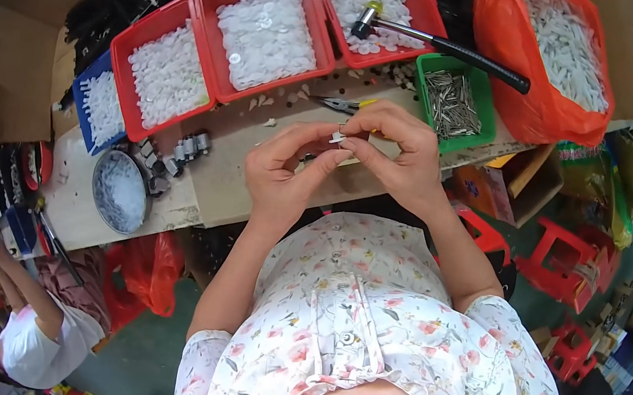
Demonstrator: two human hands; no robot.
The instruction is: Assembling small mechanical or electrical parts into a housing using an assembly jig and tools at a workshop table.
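Observation:
My left hand [283, 170] and my right hand [396, 156] meet above the edge of a brown worktable [232, 174]. Between the fingertips of both hands sits a small white part [339, 137]. Just beyond the hands lie small pliers [341, 104] with yellow handles. A green bin [454, 101] of thin metal pins stands to the right of the pliers. A hammer [437, 44] with a black handle rests across a red bin [371, 6] of white discs.
Two more red bins [266, 29] [165, 71] and a blue bin [98, 107] hold white parts. A round metal tin [119, 191] stands at the left edge. An orange bag [557, 58] of white pieces is at the right. Red stools [571, 264] stand below. Another person [29, 316] sits at lower left.

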